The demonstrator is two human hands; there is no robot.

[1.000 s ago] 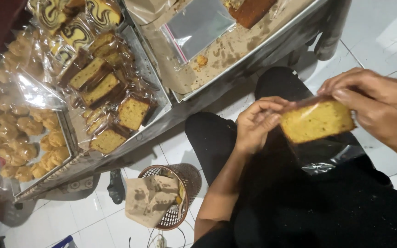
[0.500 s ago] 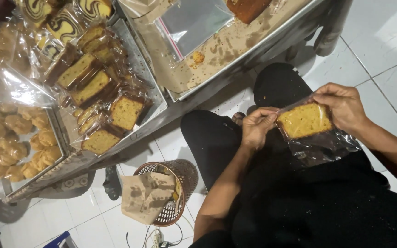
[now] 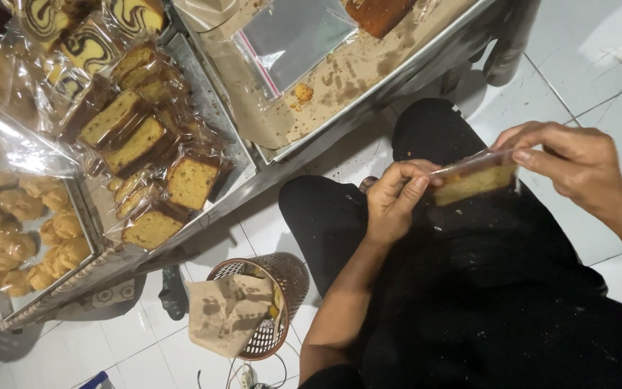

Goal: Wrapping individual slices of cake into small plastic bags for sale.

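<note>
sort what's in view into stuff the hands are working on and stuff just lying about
In hand:
- left hand, fingers pinching the bag's edge
- right hand, holding the other end
- cake slice
- clear bag around it

Lying about:
- wrapped slices on the tray
- basket with crumpled paper
- flat empty bag
- pastries

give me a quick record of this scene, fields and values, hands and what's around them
left hand: pinches the left end of the clear bag
right hand: pinches the right end of the same bag
cake slice in clear bag: yellow, held edge-on between both hands, above the lap
metal tray: lined with stained brown paper, one crumb piece on it
wrapped cake slices: piled on the neighbouring tray
wire basket: on the white tiled floor, crumpled brown paper in it
</note>
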